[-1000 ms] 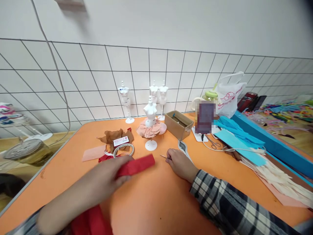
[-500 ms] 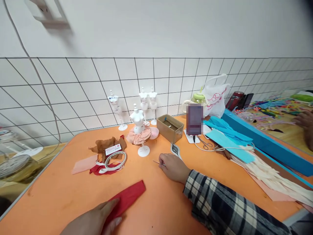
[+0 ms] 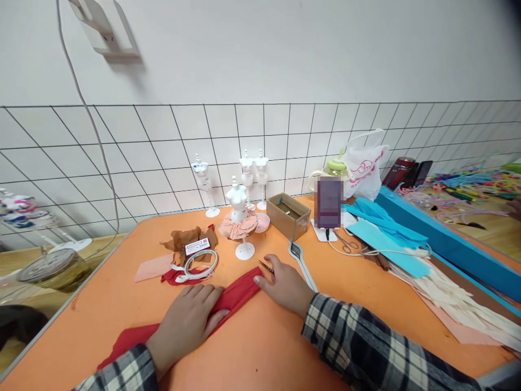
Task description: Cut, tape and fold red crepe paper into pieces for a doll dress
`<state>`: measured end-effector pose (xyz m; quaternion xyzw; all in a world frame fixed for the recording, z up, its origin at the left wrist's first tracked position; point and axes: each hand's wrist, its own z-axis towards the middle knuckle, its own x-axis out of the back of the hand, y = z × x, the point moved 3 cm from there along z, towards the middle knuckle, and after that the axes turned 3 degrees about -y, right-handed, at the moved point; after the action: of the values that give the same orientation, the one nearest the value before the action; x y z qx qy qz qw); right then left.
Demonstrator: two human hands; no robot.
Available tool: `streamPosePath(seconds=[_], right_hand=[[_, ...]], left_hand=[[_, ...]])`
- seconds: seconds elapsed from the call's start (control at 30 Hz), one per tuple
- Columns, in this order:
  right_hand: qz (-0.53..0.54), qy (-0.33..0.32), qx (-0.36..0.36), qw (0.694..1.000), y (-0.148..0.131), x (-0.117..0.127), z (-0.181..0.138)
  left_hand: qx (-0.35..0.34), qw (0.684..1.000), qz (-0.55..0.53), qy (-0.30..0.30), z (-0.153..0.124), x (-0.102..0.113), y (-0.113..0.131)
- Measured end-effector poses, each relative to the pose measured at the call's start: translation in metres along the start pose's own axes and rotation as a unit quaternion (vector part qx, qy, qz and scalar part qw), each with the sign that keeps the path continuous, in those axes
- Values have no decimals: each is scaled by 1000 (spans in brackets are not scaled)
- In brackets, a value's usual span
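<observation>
A long folded strip of red cloth point(image 3: 240, 290) lies slantwise across the orange table. My left hand point(image 3: 189, 315) is over its middle, thumb on the near edge and fingers curled across the far side. At the strip's far right end is my right hand point(image 3: 287, 285), closed around a thin, pointed metal tool point(image 3: 266, 266) whose tip points up and left. Its handle is hidden in the fingers, and the thumb touches the cloth's end. Just beyond stands a small white dress form point(image 3: 237, 198) wearing a peach ruffled skirt point(image 3: 238, 225).
Left of the dress form are brown cloth point(image 3: 183, 241), a small labelled box point(image 3: 197, 247) and a tape roll point(image 3: 201, 264). Behind stand more dress forms point(image 3: 261, 168) and a cardboard box point(image 3: 288, 217). Rightward lie tweezers point(image 3: 303, 266), scissors point(image 3: 348, 243), a phone point(image 3: 329, 203) and blue cloth point(image 3: 391, 247).
The red strip has moved up and right, its end now at my right hand. My left hand has come further into view along it. The view has shifted slightly left.
</observation>
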<state>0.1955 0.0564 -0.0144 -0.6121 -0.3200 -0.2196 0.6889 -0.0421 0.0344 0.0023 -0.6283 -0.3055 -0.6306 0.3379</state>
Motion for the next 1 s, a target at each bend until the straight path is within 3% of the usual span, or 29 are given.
streamPosePath(seconds=[0.13, 0.27, 0.33, 0.4, 0.5, 0.63, 0.73, 0.83, 0.9, 1.0], right_hand=[[4, -19, -24, 1000, 2, -4, 3], [47, -32, -13, 998, 7, 3, 7], [130, -43, -33, 990, 11, 8, 9], [305, -77, -91, 945, 14, 9, 9], [499, -133, -167, 840, 14, 4, 6], [522, -146, -188, 819, 6, -4, -1], [565, -161, -198, 784, -3, -10, -7], [592, -194, -215, 752, -7, -13, -10], [578, -187, -205, 767, -5, -11, -8], [491, -111, -109, 857, -1, -3, -3]], left_hand=[[-36, 999, 29, 17, 11, 3, 7], [-14, 998, -56, 7, 9, 11, 4], [-6, 995, -99, -14, 6, 14, -3], [0, 991, -128, -33, 0, 15, -13], [5, 993, -120, -3, -15, 19, -24], [32, 994, -61, 90, -37, 35, -9], [28, 996, -66, 59, -31, 43, 18], [75, 990, -119, -30, -1, 44, 25], [94, 965, -201, -140, 22, 39, 16], [100, 904, -342, -235, 43, 34, -8]])
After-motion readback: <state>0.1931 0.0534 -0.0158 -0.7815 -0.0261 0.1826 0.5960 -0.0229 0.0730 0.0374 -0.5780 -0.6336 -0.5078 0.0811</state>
